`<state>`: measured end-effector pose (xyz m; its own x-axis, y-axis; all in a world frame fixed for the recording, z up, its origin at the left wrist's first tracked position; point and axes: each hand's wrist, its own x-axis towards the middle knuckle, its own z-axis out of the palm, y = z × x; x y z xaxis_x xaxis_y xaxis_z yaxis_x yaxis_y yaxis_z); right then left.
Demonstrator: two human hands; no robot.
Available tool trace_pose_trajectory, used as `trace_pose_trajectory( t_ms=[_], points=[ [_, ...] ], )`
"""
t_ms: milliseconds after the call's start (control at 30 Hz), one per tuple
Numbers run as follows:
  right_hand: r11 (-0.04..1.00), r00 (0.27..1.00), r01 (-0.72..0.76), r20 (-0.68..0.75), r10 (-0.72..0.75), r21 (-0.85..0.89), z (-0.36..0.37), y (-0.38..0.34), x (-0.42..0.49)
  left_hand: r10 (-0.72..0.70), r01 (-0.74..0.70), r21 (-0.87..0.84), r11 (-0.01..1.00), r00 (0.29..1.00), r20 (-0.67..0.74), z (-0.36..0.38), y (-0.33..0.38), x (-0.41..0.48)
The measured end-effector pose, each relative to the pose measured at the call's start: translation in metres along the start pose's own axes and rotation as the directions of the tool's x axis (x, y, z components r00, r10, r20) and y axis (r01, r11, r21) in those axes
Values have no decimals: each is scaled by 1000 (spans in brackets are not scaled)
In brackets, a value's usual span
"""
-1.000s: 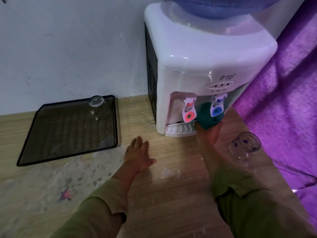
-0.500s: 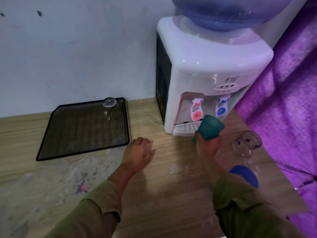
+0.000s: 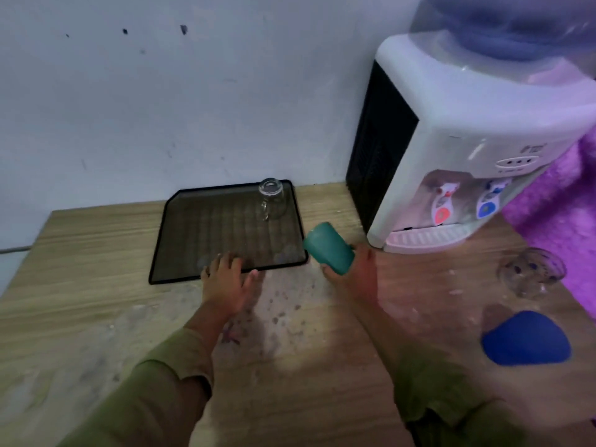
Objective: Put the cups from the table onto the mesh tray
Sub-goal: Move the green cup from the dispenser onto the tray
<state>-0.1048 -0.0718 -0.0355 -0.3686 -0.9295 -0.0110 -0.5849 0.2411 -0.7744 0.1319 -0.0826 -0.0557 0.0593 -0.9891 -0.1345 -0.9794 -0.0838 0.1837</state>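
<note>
Frame soft with blur, worst at right edge: spotted glass cup [image 3: 531, 273] on the table there smeared, upright or tipped not clear. Blue rounded object [image 3: 525, 341] near front right of table, identity not readable. Water bottle [image 3: 516, 24] atop dispenser cut off by top and right edges. Brand mark on dispenser front illegible. Both forearms in olive-green sleeves [image 3: 154, 398] running out of the bottom edge. Right hand [image 3: 353, 272] closed round a teal plastic cup [image 3: 329, 247], fingers wrapped under its base, cup tilted with mouth toward upper left, held just beside the near right corner of the mesh tray [image 3: 225, 230], clear of the table. Palm side of that grip hidden behind the cup. Left hand [image 3: 227, 280] flat and spread, holding nothing, fingertips [image 3: 222, 258] resting on the tray's near rim, heel of hand on the table. Black mesh tray lying flat against the back wall, one clear glass mug [image 3: 271, 198] upside down in its far right corner, handle faintly visible. Wooden table [image 3: 80, 253], grain pattern, worn pale and speckled patch in the middle between the arms. White tabletop water dispenser [image 3: 467, 140] at back right, red tap [image 3: 442, 209] and blue tap [image 3: 487, 206] over a white drip grille. Pale scuffed wall [image 3: 161, 91] with a few dark marks. Purple fabric [image 3: 554, 204] at far right.
</note>
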Motion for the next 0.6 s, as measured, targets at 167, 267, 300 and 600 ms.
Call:
trace_pose_trajectory(
  t_ms=[167, 267, 300, 600],
  points=[
    [930, 953, 288, 162, -256, -229, 27, -52, 17, 8, -13, 28, 1000, 987, 163, 0, -34, 11],
    [871, 926, 357, 252, -282, -336, 45, -76, 26, 31, -42, 45, 998, 975, 219, 1, -45, 9],
    [856, 918, 374, 275, -286, -357, 51, -81, 29, 42, -54, 48, 997, 972, 230, 0, -46, 9],
    [833, 911, 375, 327, -250, -408, 81, -102, 42, 73, -87, 52, 995, 972, 225, 0, -49, 9]
  ],
)
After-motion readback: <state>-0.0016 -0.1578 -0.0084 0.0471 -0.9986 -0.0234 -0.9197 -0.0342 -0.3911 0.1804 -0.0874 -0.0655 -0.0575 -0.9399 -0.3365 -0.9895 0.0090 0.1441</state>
